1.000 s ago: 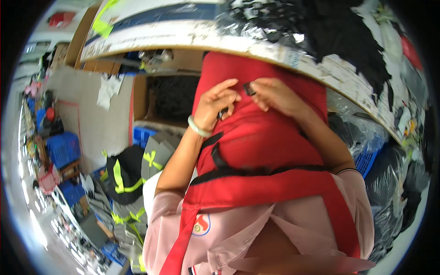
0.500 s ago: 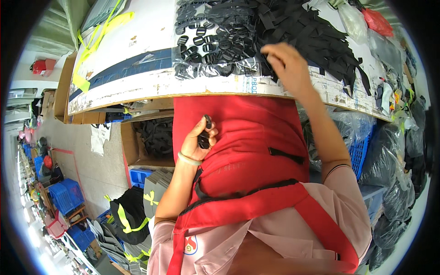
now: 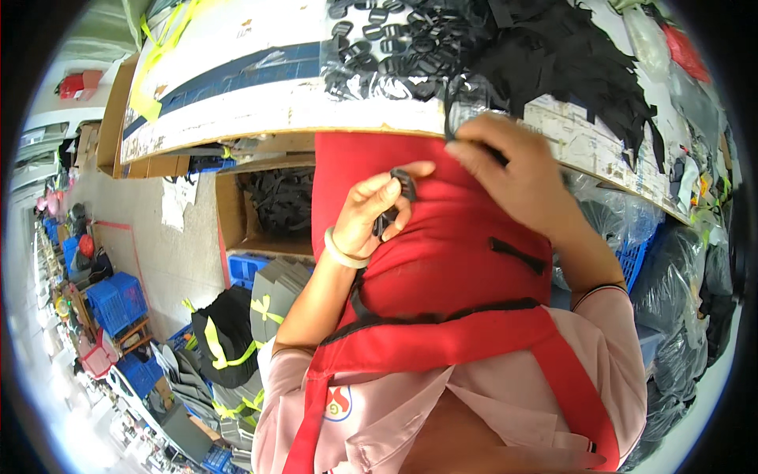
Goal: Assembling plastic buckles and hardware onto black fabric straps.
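Observation:
My left hand [image 3: 365, 209] is in front of the red apron [image 3: 426, 272], its thumb and fingers closed on a black plastic buckle [image 3: 405, 183]. More black plastic shows under its curled fingers. Higher and to the right, at the table's front edge, my right hand [image 3: 513, 162] pinches the end of a black webbing strap [image 3: 451, 107]. From those fingertips the strap runs up onto the table [image 3: 260, 110]. Loose black buckles [image 3: 391, 43] lie on clear plastic just beyond, beside a heap of black straps [image 3: 580, 67].
Below the table's left part stands an open cardboard box [image 3: 230, 209] with black straps inside. Filled plastic bags [image 3: 671, 261] and a blue crate [image 3: 634, 257] crowd the right side. Grey and black bundles with yellow ties [image 3: 225, 336] sit at lower left.
My right hand has come down from the strap heap to the table edge, now with a strap. My left hand has risen rightward with the buckle. The whole view has shifted slightly.

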